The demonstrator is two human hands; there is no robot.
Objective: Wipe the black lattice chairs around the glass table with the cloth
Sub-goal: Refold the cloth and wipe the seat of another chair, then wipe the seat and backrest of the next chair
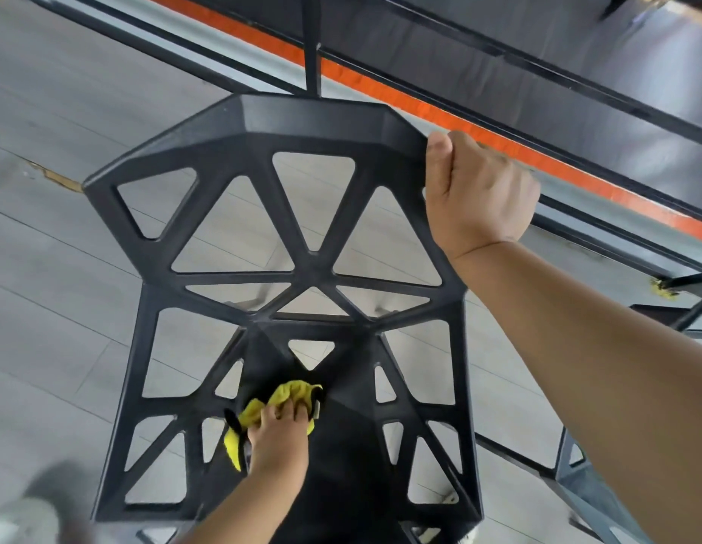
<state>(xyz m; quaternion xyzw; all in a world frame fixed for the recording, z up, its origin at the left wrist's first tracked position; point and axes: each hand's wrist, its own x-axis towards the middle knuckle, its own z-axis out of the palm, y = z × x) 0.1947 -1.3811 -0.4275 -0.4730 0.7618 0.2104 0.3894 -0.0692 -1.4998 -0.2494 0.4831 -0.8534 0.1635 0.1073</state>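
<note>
Cloth [280, 398], yellow and bunched, sits gripped under the curled fingers of the left hand [278, 445] on the near centre panel of the black lattice chair [314, 265], open struts lying farther off; right hand [479, 198] clenches the far-right rim corner.

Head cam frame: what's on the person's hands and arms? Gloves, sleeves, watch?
No gloves on the left hand or the right hand. The left forearm and right forearm show no sleeves, watch or bands up to the frame edge. No rings on the fingers that show.
</note>
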